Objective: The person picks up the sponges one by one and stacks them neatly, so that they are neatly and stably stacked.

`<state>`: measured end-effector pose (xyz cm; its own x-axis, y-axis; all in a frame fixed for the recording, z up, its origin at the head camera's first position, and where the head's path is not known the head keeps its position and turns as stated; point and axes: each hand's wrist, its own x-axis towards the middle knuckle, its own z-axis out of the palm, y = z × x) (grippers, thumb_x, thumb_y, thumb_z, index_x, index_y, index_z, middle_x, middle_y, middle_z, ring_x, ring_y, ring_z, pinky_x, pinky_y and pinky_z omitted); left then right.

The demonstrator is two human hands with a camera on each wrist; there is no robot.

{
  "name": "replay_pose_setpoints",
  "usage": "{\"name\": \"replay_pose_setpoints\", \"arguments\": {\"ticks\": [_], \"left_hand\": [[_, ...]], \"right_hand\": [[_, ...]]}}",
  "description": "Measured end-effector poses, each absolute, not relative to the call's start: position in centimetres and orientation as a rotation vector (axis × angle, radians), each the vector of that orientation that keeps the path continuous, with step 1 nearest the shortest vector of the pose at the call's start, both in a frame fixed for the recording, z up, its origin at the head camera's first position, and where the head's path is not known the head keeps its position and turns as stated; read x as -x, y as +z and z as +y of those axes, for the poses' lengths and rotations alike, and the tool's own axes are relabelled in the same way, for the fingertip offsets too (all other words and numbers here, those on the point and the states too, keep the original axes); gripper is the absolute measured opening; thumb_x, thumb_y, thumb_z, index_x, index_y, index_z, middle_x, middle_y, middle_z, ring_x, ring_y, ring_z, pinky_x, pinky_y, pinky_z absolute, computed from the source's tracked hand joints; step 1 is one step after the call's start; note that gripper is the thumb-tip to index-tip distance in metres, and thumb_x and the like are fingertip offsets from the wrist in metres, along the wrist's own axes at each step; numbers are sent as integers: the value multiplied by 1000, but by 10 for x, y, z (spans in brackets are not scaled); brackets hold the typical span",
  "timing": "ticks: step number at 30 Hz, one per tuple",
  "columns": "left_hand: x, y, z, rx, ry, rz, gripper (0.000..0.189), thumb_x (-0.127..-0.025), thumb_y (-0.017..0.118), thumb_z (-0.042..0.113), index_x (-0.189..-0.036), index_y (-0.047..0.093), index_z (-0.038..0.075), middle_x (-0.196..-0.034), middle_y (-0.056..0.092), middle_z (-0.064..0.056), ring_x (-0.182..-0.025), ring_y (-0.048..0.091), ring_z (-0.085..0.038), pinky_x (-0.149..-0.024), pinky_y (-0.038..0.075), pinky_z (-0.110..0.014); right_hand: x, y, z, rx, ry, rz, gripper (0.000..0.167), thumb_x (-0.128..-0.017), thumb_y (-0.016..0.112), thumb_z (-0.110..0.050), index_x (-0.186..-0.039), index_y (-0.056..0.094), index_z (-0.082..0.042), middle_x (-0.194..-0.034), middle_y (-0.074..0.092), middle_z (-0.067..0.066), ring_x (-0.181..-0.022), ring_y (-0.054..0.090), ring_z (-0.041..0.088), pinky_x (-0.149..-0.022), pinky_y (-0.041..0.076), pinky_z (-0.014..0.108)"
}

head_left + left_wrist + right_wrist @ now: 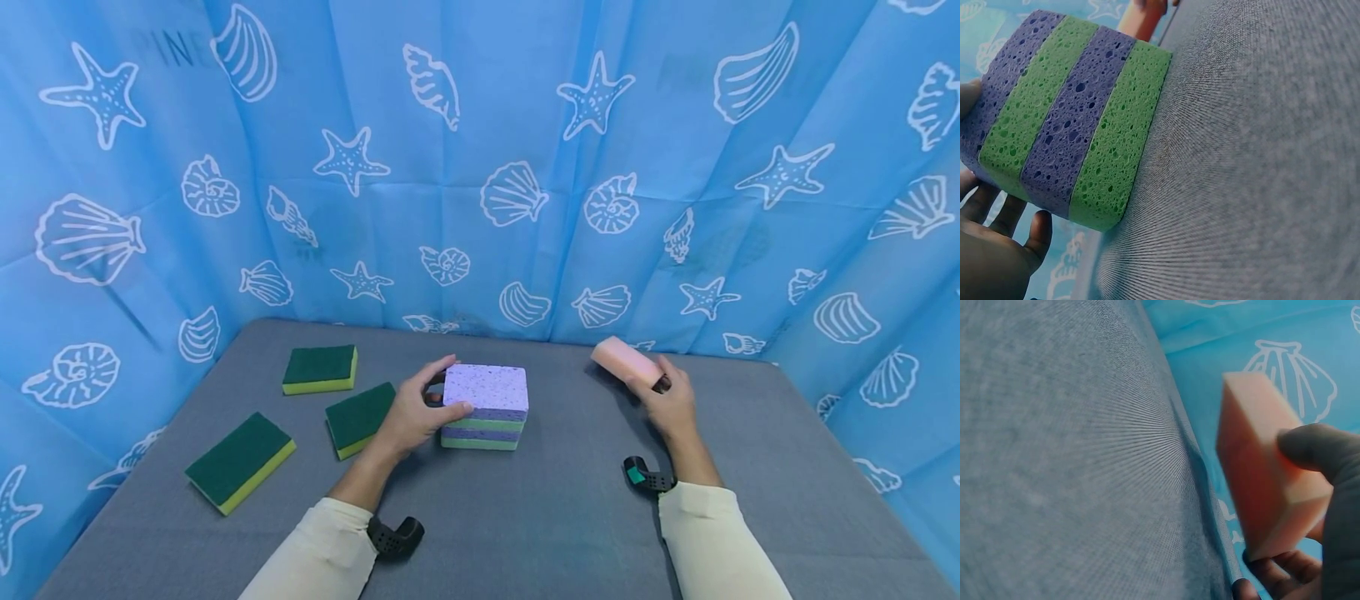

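Observation:
A stack of sponges [483, 429], purple and green by turns, stands on the grey table with a purple sponge [486, 388] on top. My left hand [416, 408] is at the stack's left side, thumb on the top sponge's near edge and fingers behind it. The left wrist view shows the porous layers [1075, 119] close up. Over at the back right, my right hand [670, 400] grips a pink sponge [626, 367] by its near end. In the right wrist view the thumb presses one face of the pink sponge [1260, 462], with fingers beneath, and it is tilted above the table.
Three green-and-yellow scrub sponges lie left of the stack: one at the back [320, 369], one beside my left wrist [360, 419], one nearer the front [242, 461]. The grey table [570, 517] ends at a blue shell-patterned curtain [465, 167].

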<state>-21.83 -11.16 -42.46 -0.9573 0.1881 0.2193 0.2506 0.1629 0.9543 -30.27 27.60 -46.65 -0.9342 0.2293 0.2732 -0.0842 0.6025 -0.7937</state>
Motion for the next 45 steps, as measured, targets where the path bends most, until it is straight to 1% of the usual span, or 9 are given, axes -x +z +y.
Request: {"name": "replay_pose_setpoints", "arguments": {"ticks": [7,12,16,19,25,33,37,42,45], "left_hand": [[229,-443,-115,460,-1958,-2333,71,-83,77,11,-145,43,9,-137,46,-15,-117,46,-31,-93,42,-48],[228,-439,-114,445,-1948,-2358,72,-83,75,6,-146,40,4,-137,45,-19,-117,45,-34,-94,42,-50],[227,-436,-113,455,-1943,-2363,72,-84,74,3,-146,38,0,-137,44,-23,-118,44,-38,-94,40,-54],[227,-437,-113,462,-1950,-2352,71,-84,74,5,-146,39,2,-137,44,-22,-118,44,-37,-95,40,-54],[229,-444,-115,478,-1931,-2330,71,-83,77,13,-145,43,9,-135,48,-15,-115,46,-33,-92,43,-49],[229,-445,-114,502,-1933,-2311,69,-84,77,15,-145,44,9,-131,50,-14,-110,50,-33,-86,47,-40],[228,-443,-114,486,-1939,-2325,70,-84,76,9,-146,42,6,-133,49,-16,-112,49,-33,-87,46,-42],[219,-427,-112,511,-1937,-2332,70,-85,73,3,-145,38,-2,-134,46,-23,-115,46,-37,-91,43,-51],[211,-415,-111,533,-1921,-2337,68,-85,72,2,-144,38,-5,-133,46,-25,-114,46,-37,-91,43,-52]], "right_hand": [[301,-462,272,124,1340,-2280,71,-86,71,-17,-144,38,7,-131,43,30,-113,45,39,-92,37,49],[301,-457,271,117,1404,-2189,69,-87,72,-16,-144,40,5,-133,45,25,-114,45,30,-92,39,38],[299,-451,269,88,1473,-2122,68,-87,71,-15,-145,39,3,-135,43,23,-116,44,28,-96,39,42],[298,-447,267,94,1493,-2106,69,-88,71,-17,-146,38,0,-138,43,22,-119,43,28,-98,38,44],[296,-439,263,75,1539,-2084,71,-89,70,-19,-148,35,-2,-141,42,20,-125,41,29,-102,35,44],[292,-427,255,-84,1572,-2011,70,-87,68,-4,-148,34,1,-136,45,21,-118,46,18,-90,38,29],[287,-417,247,-164,1611,-1987,70,-87,67,0,-148,33,2,-135,44,22,-117,46,15,-90,38,22],[282,-407,239,-248,1635,-1981,71,-85,67,4,-147,31,5,-138,40,27,-122,44,22,-94,38,21],[280,-401,235,-309,1655,-1953,73,-84,67,8,-147,31,5,-139,40,25,-123,43,23,-97,37,21]]}}
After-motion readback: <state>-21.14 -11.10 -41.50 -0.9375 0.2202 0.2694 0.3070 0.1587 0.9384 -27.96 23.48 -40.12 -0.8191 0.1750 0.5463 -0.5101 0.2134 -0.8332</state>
